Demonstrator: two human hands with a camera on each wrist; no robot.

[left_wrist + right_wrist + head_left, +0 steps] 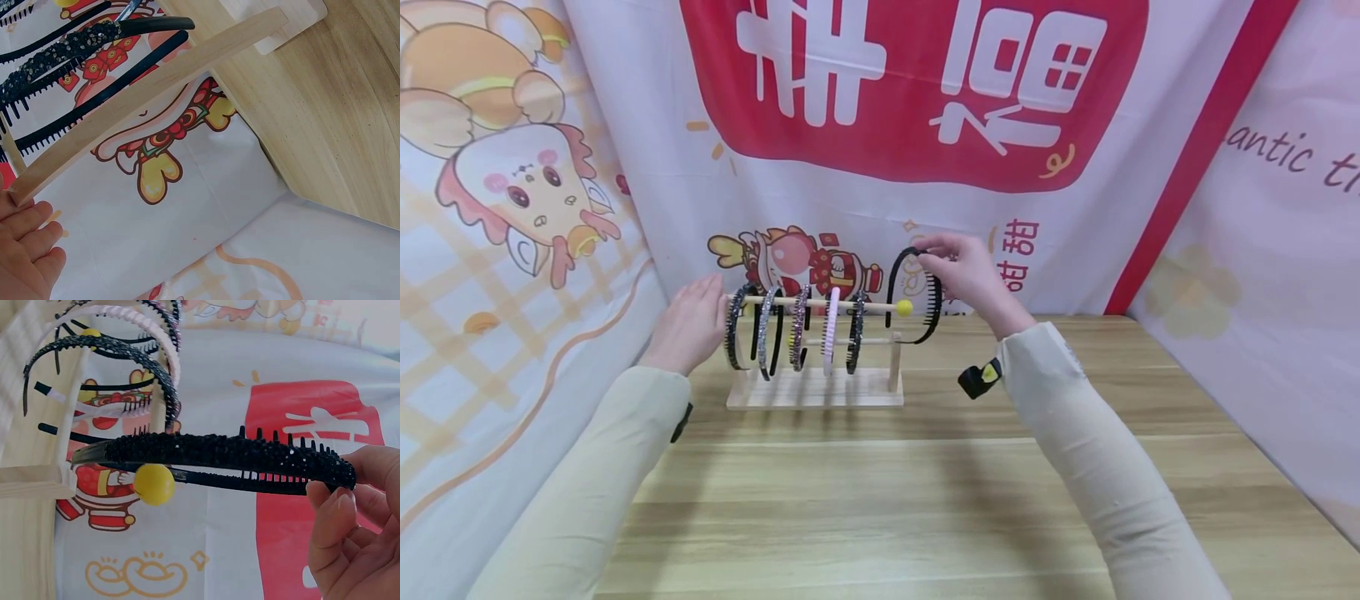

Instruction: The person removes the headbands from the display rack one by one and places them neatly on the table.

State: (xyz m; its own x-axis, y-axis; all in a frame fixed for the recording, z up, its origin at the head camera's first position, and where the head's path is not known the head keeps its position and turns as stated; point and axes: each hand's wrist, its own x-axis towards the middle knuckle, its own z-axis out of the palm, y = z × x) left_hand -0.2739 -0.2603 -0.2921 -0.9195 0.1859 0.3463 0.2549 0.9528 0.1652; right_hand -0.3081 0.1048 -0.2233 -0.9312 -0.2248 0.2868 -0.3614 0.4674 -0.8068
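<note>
A black beaded, toothed headband (219,450) is pinched at its top between the thumb and fingers of my right hand (958,271). It stands around the yellow-ball end (905,307) of the rack's upper rod. My left hand (688,325) rests against the top of the wooden post (156,84) at the rack's left end, fingers fairly straight. Between the hands, several headbands hang on the wooden rack (815,400): dark ones at the far left, a silvery glittery one (765,333), a purplish one (799,333), a pink one (831,333) and a black sparkly one (855,333).
The rack stands on a wood-grain table (880,500), near its back edge. Behind it hangs a white cloth with a red printed panel (917,92). Printed cloths also close off the left (512,333) and right (1262,292) sides.
</note>
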